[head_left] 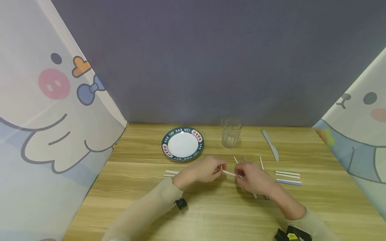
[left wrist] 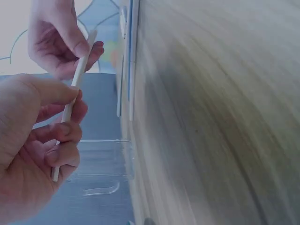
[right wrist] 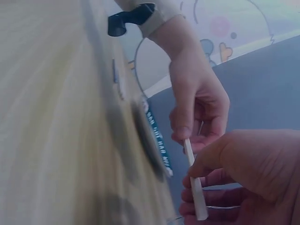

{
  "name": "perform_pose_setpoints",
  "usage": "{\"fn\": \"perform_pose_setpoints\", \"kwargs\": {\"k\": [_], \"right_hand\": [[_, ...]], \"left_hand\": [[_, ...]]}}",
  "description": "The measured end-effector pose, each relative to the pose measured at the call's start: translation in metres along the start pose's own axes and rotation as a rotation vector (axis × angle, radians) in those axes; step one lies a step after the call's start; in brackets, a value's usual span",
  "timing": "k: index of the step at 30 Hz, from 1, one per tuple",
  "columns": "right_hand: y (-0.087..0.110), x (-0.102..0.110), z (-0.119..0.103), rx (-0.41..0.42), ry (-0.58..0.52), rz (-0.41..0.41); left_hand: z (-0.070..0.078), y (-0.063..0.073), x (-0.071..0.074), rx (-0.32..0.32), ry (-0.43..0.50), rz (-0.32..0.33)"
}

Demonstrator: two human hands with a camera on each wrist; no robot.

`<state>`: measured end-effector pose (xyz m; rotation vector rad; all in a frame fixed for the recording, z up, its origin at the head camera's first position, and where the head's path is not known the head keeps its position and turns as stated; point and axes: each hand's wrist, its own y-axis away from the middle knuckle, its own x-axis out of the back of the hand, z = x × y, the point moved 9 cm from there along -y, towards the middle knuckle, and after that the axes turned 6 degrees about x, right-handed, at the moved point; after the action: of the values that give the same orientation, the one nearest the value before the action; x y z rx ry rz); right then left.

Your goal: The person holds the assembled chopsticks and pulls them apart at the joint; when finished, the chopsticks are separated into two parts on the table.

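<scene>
A thin white stick [head_left: 230, 173] is held above the table, spanning the gap between both hands. My left hand [head_left: 208, 169] pinches it between thumb and fingers; in the left wrist view several fingers of that hand curl around its lower part [left wrist: 67, 112]. Toward the other end, my right hand [head_left: 256, 177] grips the same stick, thumb against fingers, as the right wrist view shows at the stick's near end [right wrist: 198, 201]. Beneath and behind the right hand lie white sticks [head_left: 261, 163] and a purple stick [head_left: 245, 159], partly hidden by it.
A green-rimmed white plate [head_left: 167, 136] stands behind the left hand. Behind the hands is a clear glass mug [head_left: 231, 134], with a pale plastic knife [head_left: 270, 145] to its right. White and purple sticks [head_left: 287, 174] lie at right; white sticks [head_left: 172, 172] lie by the left forearm.
</scene>
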<state>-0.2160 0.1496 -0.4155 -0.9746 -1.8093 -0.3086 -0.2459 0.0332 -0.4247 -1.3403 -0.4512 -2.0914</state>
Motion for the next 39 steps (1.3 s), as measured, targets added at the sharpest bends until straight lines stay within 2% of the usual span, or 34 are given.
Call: {"fn": "perform_pose_setpoints", "kwargs": {"k": [4, 7, 10, 14, 20, 29, 34, 39], "right_hand": [[-0.007, 0.007, -0.012, 0.064, -0.043, -0.007], [-0.013, 0.009, -0.018, 0.082, -0.062, -0.037], [-0.019, 0.01, -0.022, 0.09, -0.056, -0.065], [-0.024, 0.014, -0.028, 0.134, -0.014, -0.059], [-0.025, 0.024, -0.033, 0.202, 0.051, -0.035], [-0.025, 0.027, -0.037, 0.269, 0.084, -0.041], [-0.025, 0.029, -0.038, 0.281, 0.124, -0.016], [-0.025, 0.032, -0.039, 0.287, 0.132, -0.009]], "left_hand": [[0.004, 0.01, 0.013, 0.022, -0.015, 0.079], [0.007, 0.015, 0.023, 0.036, -0.04, 0.153], [0.01, 0.019, 0.031, 0.043, -0.055, 0.218], [0.017, 0.024, 0.04, 0.034, -0.058, 0.276], [0.03, 0.031, 0.053, -0.027, -0.086, 0.339], [0.04, 0.042, 0.056, -0.136, -0.166, 0.419], [0.044, 0.045, 0.059, -0.165, -0.205, 0.456], [0.048, 0.046, 0.063, -0.182, -0.185, 0.457]]}}
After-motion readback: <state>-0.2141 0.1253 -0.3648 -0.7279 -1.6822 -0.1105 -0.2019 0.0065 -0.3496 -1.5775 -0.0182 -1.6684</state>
